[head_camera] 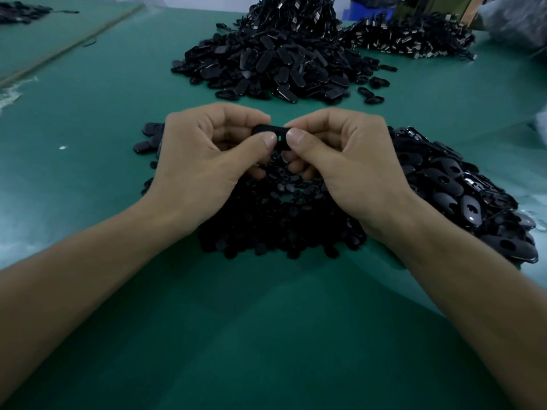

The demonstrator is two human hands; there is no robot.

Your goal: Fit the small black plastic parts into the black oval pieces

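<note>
Dim green-topped work table (pixel 88 119), blue bins (pixel 365 8) beyond its far edge.

The table top (pixel 88 119) is a smooth, matt green sheet — it looks like rubber or vinyl matting, with faint pale scuffs near its left edge. The small parts (pixel 275 229) heaped under the hands are dull black plastic with hardly any shine. The oval pieces (pixel 461 187) to the right are black plastic too, but glossier — their curved faces catch grey highlights. The far heap (pixel 414 39) shows small bright metal-looking bits among black cords.
</note>
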